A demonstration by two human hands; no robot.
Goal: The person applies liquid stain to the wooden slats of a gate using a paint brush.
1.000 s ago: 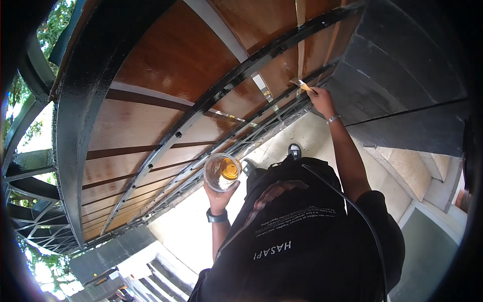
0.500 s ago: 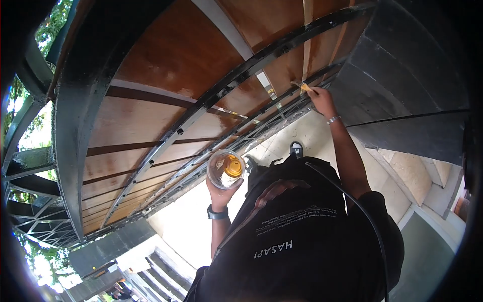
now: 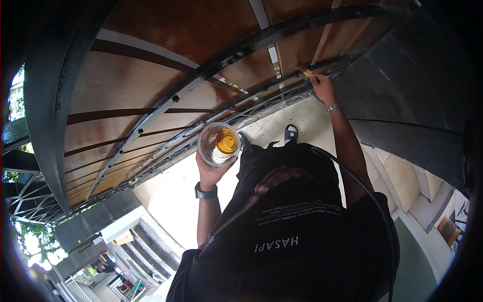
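Observation:
My left hand (image 3: 214,172) is wrapped round a clear plastic cup (image 3: 205,146) with amber liquid in its bottom, held in front of my body. Farther up on the right, my right hand (image 3: 324,89) grips the yellow handle of a paintbrush (image 3: 307,72). The brush tip is right at a brown wooden panel (image 3: 297,48) near a black metal rail. Glossy reddish-brown panels (image 3: 186,25) fill the upper part, while paler wooden boards (image 3: 123,80) lie to the left.
A curved black metal frame (image 3: 211,68) crosses the panels. On the right stands a dark wall (image 3: 402,80), with stone-coloured steps (image 3: 402,171) below it. My feet (image 3: 291,134) are on a pale floor (image 3: 166,201). A cable (image 3: 375,201) hangs along my right side.
The view has shifted, with more of the lower left background showing. The cup sits higher and slightly left in view; the brush remains at the panel, slightly higher in view.

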